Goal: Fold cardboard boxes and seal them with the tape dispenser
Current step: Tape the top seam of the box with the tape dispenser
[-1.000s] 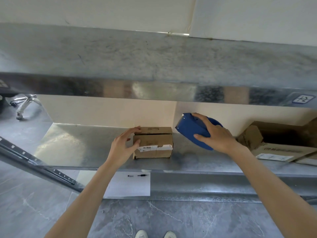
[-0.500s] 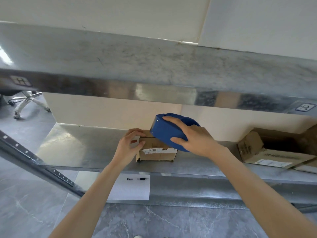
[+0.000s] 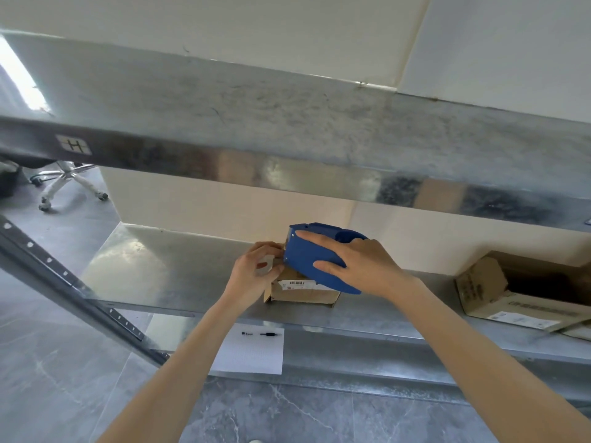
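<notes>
Here, a small cardboard box sits on the metal shelf. The right hand holds the blue tape dispenser over the box top, its grip clamped round the body. The left hand is at the dispenser's front end, its grip pinched on a pale strip of tape. An open box lies well apart on the right of the same shelf.

On the shelf the small box sits under the tape dispenser; an open box lies well right, a paper sheet below.
</notes>
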Action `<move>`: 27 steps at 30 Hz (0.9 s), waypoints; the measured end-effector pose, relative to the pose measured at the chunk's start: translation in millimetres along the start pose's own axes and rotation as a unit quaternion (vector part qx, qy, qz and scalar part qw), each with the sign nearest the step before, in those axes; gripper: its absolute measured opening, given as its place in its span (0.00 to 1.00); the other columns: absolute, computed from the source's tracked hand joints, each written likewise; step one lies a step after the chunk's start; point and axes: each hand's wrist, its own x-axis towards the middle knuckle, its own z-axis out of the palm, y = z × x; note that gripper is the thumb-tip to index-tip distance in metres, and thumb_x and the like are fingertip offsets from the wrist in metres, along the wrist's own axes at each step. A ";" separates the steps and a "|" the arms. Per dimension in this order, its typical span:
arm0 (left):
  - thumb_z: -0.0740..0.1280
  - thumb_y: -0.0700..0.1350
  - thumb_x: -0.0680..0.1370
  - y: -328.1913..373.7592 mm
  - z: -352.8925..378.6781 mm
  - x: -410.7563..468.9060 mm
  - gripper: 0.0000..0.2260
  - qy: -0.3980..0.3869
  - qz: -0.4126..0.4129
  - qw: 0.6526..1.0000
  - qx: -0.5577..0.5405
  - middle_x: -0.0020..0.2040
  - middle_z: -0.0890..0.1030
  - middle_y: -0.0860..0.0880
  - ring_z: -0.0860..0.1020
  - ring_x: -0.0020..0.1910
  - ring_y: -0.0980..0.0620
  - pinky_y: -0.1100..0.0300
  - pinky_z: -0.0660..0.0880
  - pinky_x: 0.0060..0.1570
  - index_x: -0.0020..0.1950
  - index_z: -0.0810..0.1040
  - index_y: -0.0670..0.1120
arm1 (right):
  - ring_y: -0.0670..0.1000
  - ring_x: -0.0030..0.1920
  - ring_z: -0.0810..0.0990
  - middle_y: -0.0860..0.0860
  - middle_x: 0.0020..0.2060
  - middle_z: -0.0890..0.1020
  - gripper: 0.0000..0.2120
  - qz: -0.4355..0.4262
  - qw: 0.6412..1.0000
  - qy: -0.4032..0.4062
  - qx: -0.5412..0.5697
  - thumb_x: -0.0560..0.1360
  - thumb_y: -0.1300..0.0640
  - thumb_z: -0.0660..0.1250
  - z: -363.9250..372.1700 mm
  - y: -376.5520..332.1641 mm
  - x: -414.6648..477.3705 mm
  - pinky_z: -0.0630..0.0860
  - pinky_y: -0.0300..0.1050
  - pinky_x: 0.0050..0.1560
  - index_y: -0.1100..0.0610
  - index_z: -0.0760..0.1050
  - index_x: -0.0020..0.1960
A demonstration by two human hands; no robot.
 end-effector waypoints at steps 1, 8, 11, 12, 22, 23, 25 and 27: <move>0.71 0.37 0.76 -1.4 -0.2 0.5 0.12 -0.002 -0.001 1.000 -0.001 0.58 0.79 0.59 0.78 0.56 0.60 0.56 0.77 0.58 0.52 0.80 0.55 | 0.48 0.26 0.70 0.51 0.29 0.74 0.27 -0.002 1.000 -0.003 0.004 0.83 0.41 0.53 -0.8 -0.7 0.1 0.75 0.49 0.37 0.24 0.39 0.72; 0.72 0.38 0.76 -2.5 0.8 0.4 0.13 -0.001 -0.001 1.000 -0.015 0.58 0.79 0.58 0.78 0.57 0.59 0.51 0.77 0.59 0.51 0.80 0.56 | 0.49 0.29 0.69 0.50 0.29 0.71 0.26 -0.013 0.999 -0.036 0.025 0.83 0.43 0.54 -6.4 -4.0 -0.1 0.74 0.49 0.40 0.27 0.43 0.74; 0.72 0.38 0.76 -2.7 0.7 0.4 0.12 -0.001 -0.002 1.000 -0.017 0.58 0.79 0.58 0.78 0.57 0.59 0.52 0.77 0.59 0.51 0.80 0.56 | 0.47 0.31 0.72 0.50 0.33 0.75 0.26 -0.013 0.999 -0.042 0.027 0.83 0.41 0.54 -5.7 -1.0 -0.1 0.72 0.45 0.39 0.27 0.44 0.74; 0.72 0.39 0.76 -2.6 0.5 0.5 0.11 -0.002 -0.002 1.000 -0.016 0.58 0.79 0.57 0.78 0.57 0.59 0.53 0.78 0.59 0.51 0.80 0.56 | 0.48 0.33 0.74 0.50 0.36 0.77 0.25 -0.013 0.998 -0.043 0.032 0.83 0.41 0.54 -4.8 0.0 0.0 0.72 0.45 0.39 0.26 0.44 0.73; 0.71 0.39 0.76 0.0 -0.8 0.1 0.13 -0.003 -0.004 1.000 -0.019 0.59 0.79 0.59 0.78 0.57 0.60 0.57 0.77 0.57 0.51 0.80 0.57 | 0.50 0.43 0.78 0.50 0.53 0.80 0.23 0.001 0.995 -0.038 0.097 0.81 0.40 0.58 -5.2 -0.2 1.8 0.71 0.41 0.41 0.27 0.51 0.70; 0.72 0.38 0.76 -0.2 -0.9 0.0 0.12 -0.003 -0.004 1.000 -0.018 0.59 0.79 0.59 0.78 0.57 0.61 0.58 0.77 0.57 0.51 0.80 0.57 | 0.50 0.43 0.78 0.50 0.53 0.80 0.23 -0.002 0.995 -0.039 0.094 0.81 0.39 0.58 -6.8 0.3 1.2 0.70 0.40 0.41 0.26 0.51 0.70; 0.72 0.38 0.76 -1.1 -0.8 0.7 0.10 -0.002 -0.008 1.000 -0.012 0.58 0.79 0.59 0.77 0.57 0.61 0.57 0.77 0.58 0.52 0.81 0.54 | 0.49 0.42 0.77 0.49 0.53 0.80 0.22 -0.004 0.994 -0.044 0.096 0.81 0.39 0.58 -10.8 1.5 0.5 0.69 0.40 0.38 0.27 0.52 0.70; 0.72 0.38 0.76 -1.9 -0.5 1.4 0.09 -0.003 -0.010 1.000 -0.008 0.58 0.79 0.59 0.77 0.57 0.61 0.56 0.77 0.58 0.52 0.81 0.52 | 0.46 0.39 0.76 0.46 0.52 0.79 0.22 -0.002 0.992 -0.053 0.111 0.81 0.40 0.59 -14.1 1.8 -0.2 0.66 0.40 0.35 0.27 0.54 0.70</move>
